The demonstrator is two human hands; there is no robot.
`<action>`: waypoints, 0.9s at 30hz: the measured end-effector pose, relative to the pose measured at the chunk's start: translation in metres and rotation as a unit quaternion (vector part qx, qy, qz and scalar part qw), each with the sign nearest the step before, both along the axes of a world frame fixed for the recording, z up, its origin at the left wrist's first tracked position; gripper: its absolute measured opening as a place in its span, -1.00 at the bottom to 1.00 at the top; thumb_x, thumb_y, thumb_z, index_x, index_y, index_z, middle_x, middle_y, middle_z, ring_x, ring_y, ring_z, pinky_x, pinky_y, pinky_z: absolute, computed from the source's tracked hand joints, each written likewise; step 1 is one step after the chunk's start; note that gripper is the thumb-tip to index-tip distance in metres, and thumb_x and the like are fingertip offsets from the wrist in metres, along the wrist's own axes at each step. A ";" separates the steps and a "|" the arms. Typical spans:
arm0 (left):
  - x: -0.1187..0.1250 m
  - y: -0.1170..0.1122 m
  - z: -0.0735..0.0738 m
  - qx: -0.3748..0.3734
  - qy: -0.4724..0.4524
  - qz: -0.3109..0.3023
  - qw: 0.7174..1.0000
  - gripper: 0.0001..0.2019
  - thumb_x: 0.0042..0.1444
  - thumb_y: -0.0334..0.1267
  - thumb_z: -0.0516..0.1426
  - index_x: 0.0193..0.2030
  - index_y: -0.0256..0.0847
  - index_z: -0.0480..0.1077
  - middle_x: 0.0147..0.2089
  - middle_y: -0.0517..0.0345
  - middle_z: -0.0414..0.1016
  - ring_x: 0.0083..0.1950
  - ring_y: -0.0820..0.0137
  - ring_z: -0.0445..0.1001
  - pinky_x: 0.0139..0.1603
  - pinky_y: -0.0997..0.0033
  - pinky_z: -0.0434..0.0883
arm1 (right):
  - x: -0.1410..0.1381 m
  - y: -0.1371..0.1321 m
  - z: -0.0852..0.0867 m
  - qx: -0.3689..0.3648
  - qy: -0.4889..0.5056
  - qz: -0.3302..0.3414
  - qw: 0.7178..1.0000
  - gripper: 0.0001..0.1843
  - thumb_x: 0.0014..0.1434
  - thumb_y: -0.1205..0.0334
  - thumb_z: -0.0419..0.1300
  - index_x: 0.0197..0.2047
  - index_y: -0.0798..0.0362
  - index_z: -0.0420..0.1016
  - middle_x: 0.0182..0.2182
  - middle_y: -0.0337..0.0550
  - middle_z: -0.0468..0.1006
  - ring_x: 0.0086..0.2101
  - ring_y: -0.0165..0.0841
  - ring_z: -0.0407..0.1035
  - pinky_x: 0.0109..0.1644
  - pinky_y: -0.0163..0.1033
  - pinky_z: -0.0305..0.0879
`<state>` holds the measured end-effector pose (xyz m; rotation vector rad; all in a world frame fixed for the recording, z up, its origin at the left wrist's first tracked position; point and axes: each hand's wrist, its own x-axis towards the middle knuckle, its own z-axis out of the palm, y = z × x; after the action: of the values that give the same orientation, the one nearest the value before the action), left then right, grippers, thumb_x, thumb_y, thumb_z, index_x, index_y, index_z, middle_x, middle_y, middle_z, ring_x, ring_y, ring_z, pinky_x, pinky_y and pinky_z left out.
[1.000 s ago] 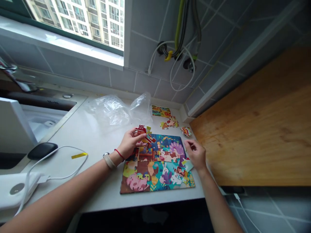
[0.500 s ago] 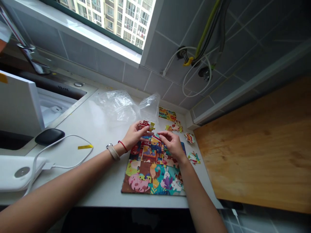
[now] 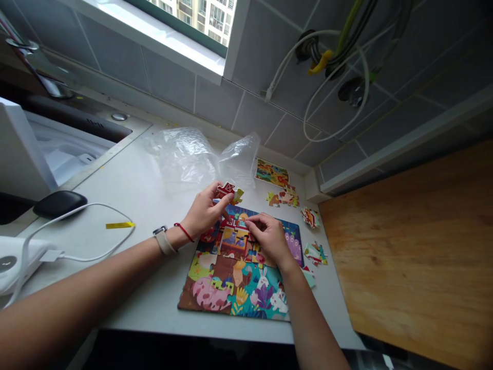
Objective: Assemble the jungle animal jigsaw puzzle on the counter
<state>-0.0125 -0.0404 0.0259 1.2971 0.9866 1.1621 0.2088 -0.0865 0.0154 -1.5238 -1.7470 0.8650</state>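
My left hand is closed around a red-and-yellow puzzle piece, held above the top edge of the puzzle board; whether more pieces lie behind it is hard to see. My right hand bends over the board's upper middle, thumb and forefinger pinched at the edge of a small teal-and-orange puzzle piece. Joined pieces with a pink pig, a white rabbit and a fox cover the lower board. My right hand and forearm hide part of the right side.
Loose puzzle pieces and small stacks lie right of the board, below a picture card. Clear plastic wrap sits behind. Leftward are a white cable, a black oval object and the sink. A wooden board borders the right.
The view has shifted and tilted. My right hand has brought its piece lower, onto the upper middle of the board. My left hand still holds the red-and-yellow piece.
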 end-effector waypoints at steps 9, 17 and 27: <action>0.003 -0.009 -0.004 0.009 0.021 -0.032 0.999 -0.83 0.18 -0.17 0.33 -0.19 -0.16 0.49 -0.32 0.14 0.63 -0.45 0.42 0.55 -0.49 0.53 0.47 | -0.002 0.000 0.000 0.045 -0.040 0.005 0.998 -0.82 0.28 0.06 0.35 -0.21 -0.01 0.67 -0.30 -0.15 0.56 -0.42 -0.36 0.38 -0.26 -0.25 0.35; 0.005 -0.014 -0.006 0.037 0.072 -0.085 0.993 -0.86 0.28 -0.14 0.25 -0.13 -0.13 0.47 -0.29 0.13 0.65 -0.41 0.35 0.61 -0.40 0.47 0.44 | 0.000 0.001 0.007 0.047 -0.040 -0.006 0.998 -0.74 0.22 0.01 0.40 -0.34 0.01 0.58 -0.38 -0.20 0.51 -0.43 -0.35 0.37 -0.31 -0.26 0.32; 0.004 -0.014 -0.003 0.119 0.154 -0.070 0.978 -0.92 0.28 -0.19 0.22 -0.20 -0.11 0.49 -0.35 0.14 0.62 -0.37 0.31 0.56 -0.34 0.43 0.36 | 0.005 0.000 0.010 -0.007 -0.071 0.049 0.996 -0.77 0.21 0.09 0.40 -0.39 0.00 0.55 -0.44 -0.21 0.56 -0.41 -0.33 0.40 -0.31 -0.26 0.29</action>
<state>-0.0080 -0.0540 0.0231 1.7494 0.9791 1.0106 0.2140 -0.0867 0.0251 -1.5526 -1.9364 0.8351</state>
